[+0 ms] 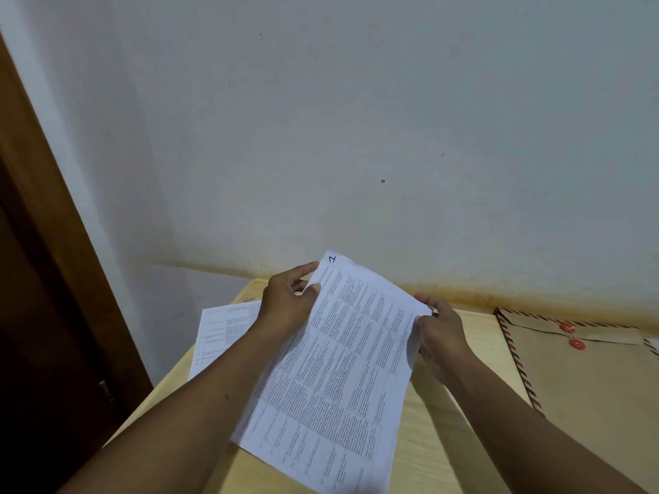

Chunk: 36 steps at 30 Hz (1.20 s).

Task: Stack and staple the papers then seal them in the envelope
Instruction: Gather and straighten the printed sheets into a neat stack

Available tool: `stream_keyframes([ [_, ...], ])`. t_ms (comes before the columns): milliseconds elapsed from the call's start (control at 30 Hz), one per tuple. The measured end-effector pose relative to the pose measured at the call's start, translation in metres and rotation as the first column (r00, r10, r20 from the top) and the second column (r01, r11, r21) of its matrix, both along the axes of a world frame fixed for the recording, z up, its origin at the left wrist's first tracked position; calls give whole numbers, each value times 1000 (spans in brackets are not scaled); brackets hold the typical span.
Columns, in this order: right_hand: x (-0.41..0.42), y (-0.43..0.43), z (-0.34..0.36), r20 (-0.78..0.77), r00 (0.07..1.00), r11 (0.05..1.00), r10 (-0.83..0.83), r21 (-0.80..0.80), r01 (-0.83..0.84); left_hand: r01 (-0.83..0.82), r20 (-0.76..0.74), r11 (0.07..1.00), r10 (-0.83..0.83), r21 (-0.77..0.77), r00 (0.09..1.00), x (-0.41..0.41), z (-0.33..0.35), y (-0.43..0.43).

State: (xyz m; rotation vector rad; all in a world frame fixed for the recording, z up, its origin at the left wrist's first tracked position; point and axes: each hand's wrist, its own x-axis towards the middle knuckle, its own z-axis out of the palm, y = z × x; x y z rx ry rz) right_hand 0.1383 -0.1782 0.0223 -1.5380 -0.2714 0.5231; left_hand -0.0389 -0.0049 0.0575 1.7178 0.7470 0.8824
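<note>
I hold a printed sheet of paper (342,372), covered in table text with a handwritten mark at its top corner, lifted and tilted above the table. My left hand (289,301) pinches its upper left edge between thumb and fingers. At the upper right edge, my right hand (437,333) grips the sheet with curled fingers. Another printed paper (224,333) lies flat on the table at the left, partly hidden by my left forearm. A brown envelope (588,386) with striped border and two red string buttons lies flat at the right.
The light wooden table (445,440) stands against a grey wall (356,137). A dark wooden door frame (53,244) runs down the left side, close to the table's left edge.
</note>
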Motion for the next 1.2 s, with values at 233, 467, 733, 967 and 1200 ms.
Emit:
stream_keyframes([
  [233,-10,2,3,-16,999,999,-32,7,32,-6,-3,999,6,31,1000,-4,0,5],
  [467,-20,-2,9,-198,980,995,-15,98,35,-40,33,999,40,-4,999,-3,-2,2],
  [733,-26,2,9,-110,994,998,-10,68,18,-37,10,999,36,37,999,-5,-1,1],
  [967,-23,1,13,-203,979,997,29,75,-15,-109,47,993,106,54,993,-7,3,-2],
  [1200,-30,2,12,-177,983,999,38,39,-31,-102,35,993,100,67,994,-6,7,-4],
])
